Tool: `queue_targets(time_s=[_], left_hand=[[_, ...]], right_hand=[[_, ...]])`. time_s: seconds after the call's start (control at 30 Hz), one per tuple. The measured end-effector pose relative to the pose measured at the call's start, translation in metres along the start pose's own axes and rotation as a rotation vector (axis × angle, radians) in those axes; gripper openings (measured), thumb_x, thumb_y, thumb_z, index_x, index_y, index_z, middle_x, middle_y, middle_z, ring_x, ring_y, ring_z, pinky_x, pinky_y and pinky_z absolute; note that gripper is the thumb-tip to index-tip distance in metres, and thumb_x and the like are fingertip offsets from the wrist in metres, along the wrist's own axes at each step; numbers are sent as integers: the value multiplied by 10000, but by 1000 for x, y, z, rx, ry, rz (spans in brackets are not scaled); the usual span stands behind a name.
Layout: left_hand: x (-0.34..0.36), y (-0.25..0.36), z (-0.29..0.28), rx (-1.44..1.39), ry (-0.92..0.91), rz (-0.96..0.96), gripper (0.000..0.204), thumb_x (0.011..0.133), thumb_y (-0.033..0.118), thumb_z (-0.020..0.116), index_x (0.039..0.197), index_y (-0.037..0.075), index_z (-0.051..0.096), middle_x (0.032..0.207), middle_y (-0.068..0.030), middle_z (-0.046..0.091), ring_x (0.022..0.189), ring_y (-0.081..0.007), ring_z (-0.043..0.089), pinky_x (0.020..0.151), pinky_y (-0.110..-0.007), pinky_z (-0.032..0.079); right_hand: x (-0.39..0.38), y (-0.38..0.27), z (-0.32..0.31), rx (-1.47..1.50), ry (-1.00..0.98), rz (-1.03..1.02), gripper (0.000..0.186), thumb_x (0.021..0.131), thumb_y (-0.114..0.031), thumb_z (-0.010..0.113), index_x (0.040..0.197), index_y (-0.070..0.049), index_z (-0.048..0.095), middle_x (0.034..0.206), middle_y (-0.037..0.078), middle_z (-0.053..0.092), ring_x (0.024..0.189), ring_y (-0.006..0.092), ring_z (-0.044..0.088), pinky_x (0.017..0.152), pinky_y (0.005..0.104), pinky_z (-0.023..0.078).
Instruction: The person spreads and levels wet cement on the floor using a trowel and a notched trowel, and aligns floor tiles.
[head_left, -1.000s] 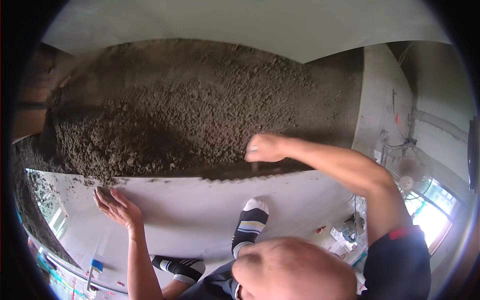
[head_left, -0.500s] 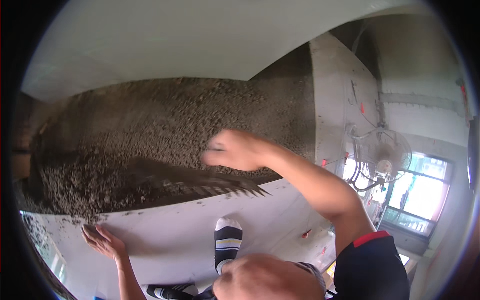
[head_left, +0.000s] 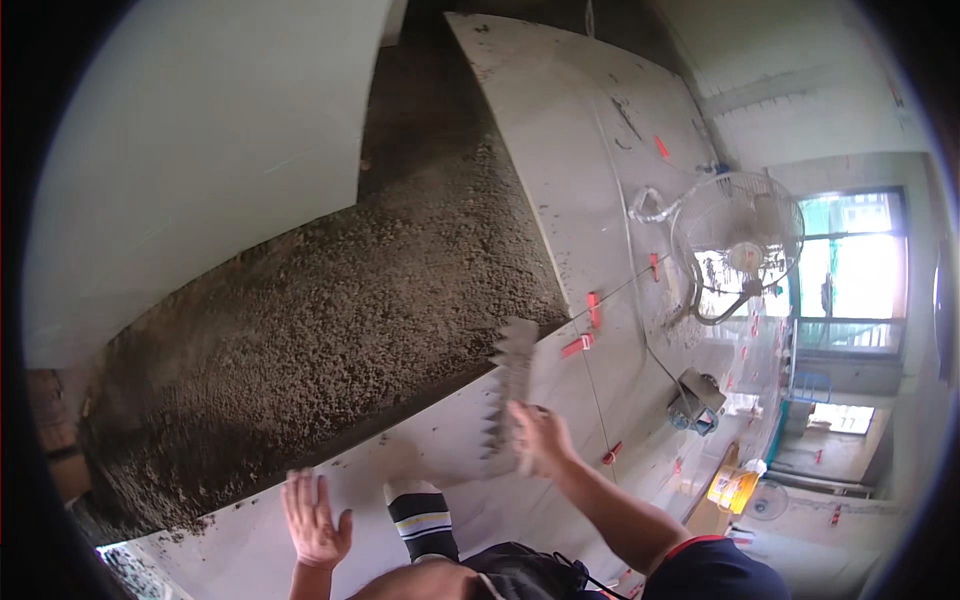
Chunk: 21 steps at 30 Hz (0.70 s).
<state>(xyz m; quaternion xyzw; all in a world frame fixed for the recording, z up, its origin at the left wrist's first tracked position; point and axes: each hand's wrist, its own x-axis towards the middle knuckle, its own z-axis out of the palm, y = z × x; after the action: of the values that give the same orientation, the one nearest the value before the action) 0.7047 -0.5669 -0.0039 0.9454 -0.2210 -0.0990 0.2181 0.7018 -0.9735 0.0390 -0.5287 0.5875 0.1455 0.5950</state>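
Note:
My right hand (head_left: 540, 438) grips a grey notched trowel (head_left: 512, 385). Its toothed edge faces left, and it is tilted up over the light floor tile (head_left: 460, 420) at the border of the mortar bed. My left hand (head_left: 317, 520) is open with fingers spread, holding nothing, by the same tile's edge near the mortar. The brown, crumbly mortar (head_left: 340, 320) fills the space in front of me, its surface rough. One socked foot (head_left: 425, 520) rests on the tile between my hands.
A large pale panel (head_left: 200, 170) covers the upper left. Red levelling wedges (head_left: 592, 310) stand along the tile joints at right. Beyond them are a wire-guarded fan (head_left: 745, 225), a small corded machine (head_left: 697, 402) and a yellow bucket (head_left: 735, 487). A window (head_left: 850, 270) lies farther right.
My right hand has drawn back from above the mortar to the tile edge, and the trowel now stands upright instead of low. My left hand's fingers point up more. The view has turned rightward.

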Motion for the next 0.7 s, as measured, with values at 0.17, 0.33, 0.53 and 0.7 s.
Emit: queue_targets(time_s=[0.17,0.33,0.53,0.7], left_hand=[[41,4,19,129,-255,268,750,898,397,610,1479,-14,374,1560,-242,321,1460,-443,271,1197,-586,182],[109,-9,0,334,31,-185,728,916,310,615,1498,-15,325,1564,-269,261,1449,-445,279,1189,-569,214],[207,48,-71,-347,145,-295,475,973,261,572,1347,-16,478,1329,-261,502,1304,-408,464,1039,-508,397],[243,113,-68,-520,-418,-368,525,975,444,556,1185,-37,581,1172,-252,624,1162,-414,572,955,-457,455]], right_hand=[[-19,-44,124,-9,-519,-53,485,945,-532,644,709,-131,509,564,-17,490,469,91,459,451,269,370],[-39,-69,158,272,-680,-186,374,977,-435,638,943,-88,504,752,1,537,621,104,532,565,277,453],[-46,-50,171,377,-513,-315,473,987,-326,642,1266,-10,428,1018,70,586,962,145,604,798,331,514],[-63,-41,176,235,-293,-386,445,989,-161,586,1374,4,434,1318,181,577,1252,290,555,1010,361,459]])
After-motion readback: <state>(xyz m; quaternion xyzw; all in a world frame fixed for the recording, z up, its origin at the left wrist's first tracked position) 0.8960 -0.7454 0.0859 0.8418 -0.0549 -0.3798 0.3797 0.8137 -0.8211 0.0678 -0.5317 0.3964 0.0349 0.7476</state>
